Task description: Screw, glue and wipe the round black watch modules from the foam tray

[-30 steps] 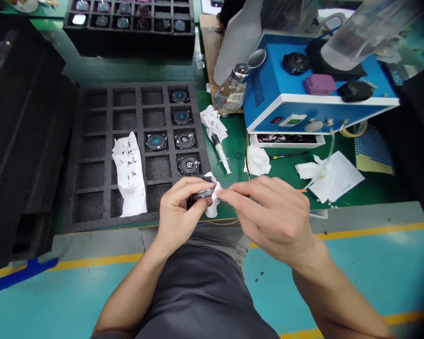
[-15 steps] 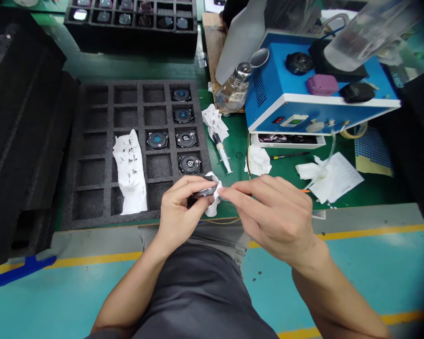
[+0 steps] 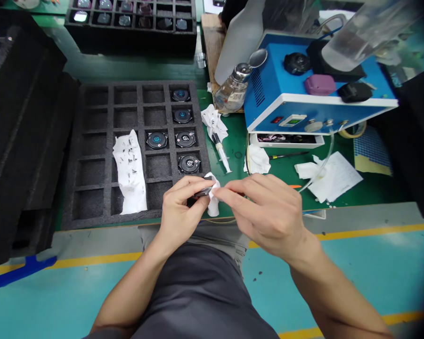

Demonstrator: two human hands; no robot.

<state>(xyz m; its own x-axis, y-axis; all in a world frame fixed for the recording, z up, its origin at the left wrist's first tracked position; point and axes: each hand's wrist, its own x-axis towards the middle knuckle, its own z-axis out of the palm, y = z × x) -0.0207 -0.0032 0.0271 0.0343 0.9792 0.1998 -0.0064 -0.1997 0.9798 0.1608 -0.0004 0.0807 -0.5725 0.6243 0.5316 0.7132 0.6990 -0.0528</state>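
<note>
My left hand (image 3: 179,207) pinches a dark, round watch body (image 3: 202,190) on edge between thumb and fingers, over the table's front edge. A white wipe (image 3: 214,202) hangs against the watch body's right side. My right hand (image 3: 268,207) is closed, its thumb and index fingertips at the wipe and watch body. An orange tip (image 3: 295,186) shows behind the right hand, seemingly the end of a thin tool in it; the rest is hidden. Just beyond, a black foam tray (image 3: 140,155) holds several watch bodies (image 3: 189,163) in its right-hand pockets.
A wipe with dark scraps (image 3: 130,174) lies across the tray. To its right are a syringe (image 3: 221,153), a glass bottle (image 3: 231,92) and a blue machine (image 3: 304,99) with a clear tube (image 3: 327,162). Black foam blocks (image 3: 21,132) stand left; another foam tray (image 3: 130,37) stands behind.
My right hand has shifted slightly left, closer to the watch body, and the orange tip moved left with it. My left hand has barely moved.
</note>
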